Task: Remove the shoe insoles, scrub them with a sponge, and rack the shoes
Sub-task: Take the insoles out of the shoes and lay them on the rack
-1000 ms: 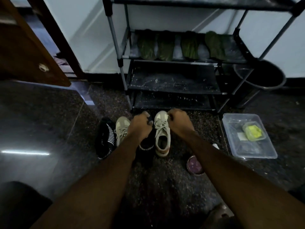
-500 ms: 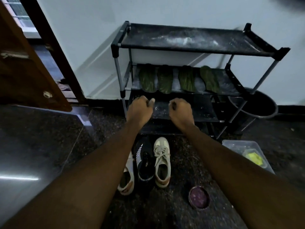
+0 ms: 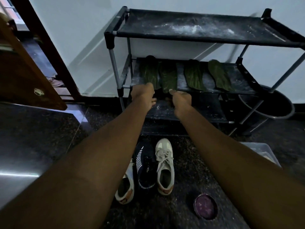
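Head view: risen from the floor (image 3: 49, 129), left grip (image 3: 143, 95) and right grip (image 3: 180, 100) curl round what seems a black shoe (image 3: 162, 96) at the lower shelf (image 3: 198, 111) of the rack (image 3: 113, 38), so racking has begun

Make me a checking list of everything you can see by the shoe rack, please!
Surface: dark speckled floor, glossy at the left.
Job's things: black shoe rack, white powder on its top shelf; four green insoles side by side on its second shelf; two beige sneakers and one black striped shoe on the floor before it; no sponge seen.
Clutter: round purple dish on the floor; clear plastic tub, partly behind the right arm.
Hands: left hand and right hand reach to the third shelf; something dark between them, too dim to name.
Cables: nothing seen.
Surroundings: white wall, wooden door at left, dark bucket beside the rack.
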